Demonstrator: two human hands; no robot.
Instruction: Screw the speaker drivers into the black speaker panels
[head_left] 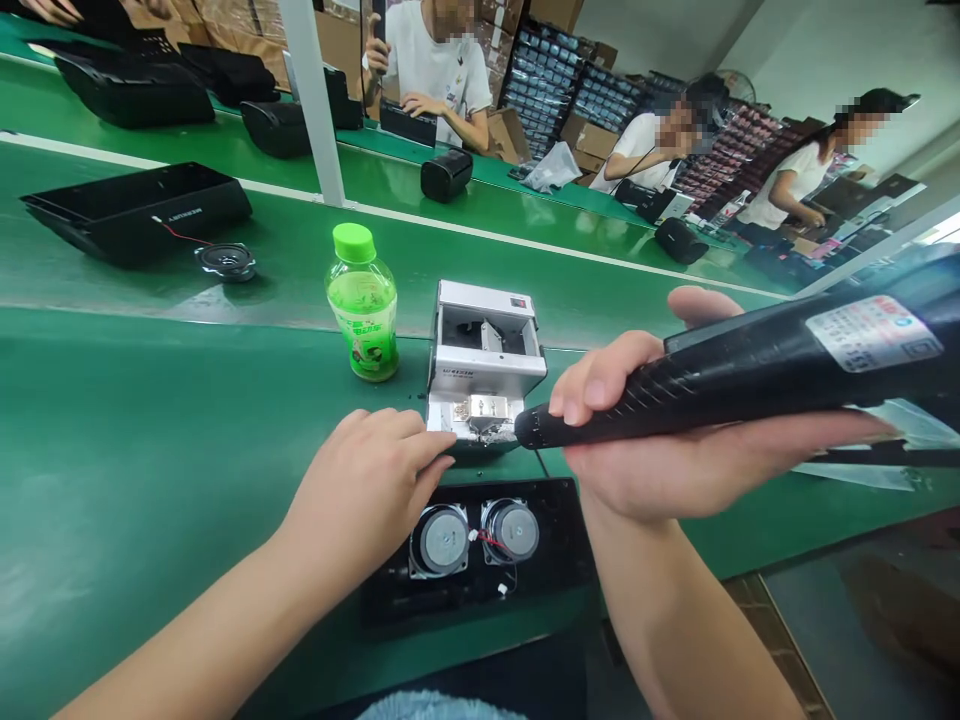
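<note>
My right hand [637,450] is shut around a black electric screwdriver [720,385], whose tip sits at the front of a white metal automatic screw feeder [484,345]. My left hand [367,490] lies flat against the feeder's lower front corner, fingers resting on it without gripping. Just below my hands, a black speaker panel [559,540] lies on the belt with two round speaker drivers [444,540] [511,530] mounted in it, joined by a red wire. A green-capped plastic drink bottle [362,305] stands left of the feeder.
The green conveyor belt [150,420] runs under everything. Further left lie a black speaker housing [135,212] and a loose driver [225,262]. A metal post [311,100] stands beyond, with several housings on another belt. Co-workers [427,70] sit at the far side before stocked shelves and cardboard boxes.
</note>
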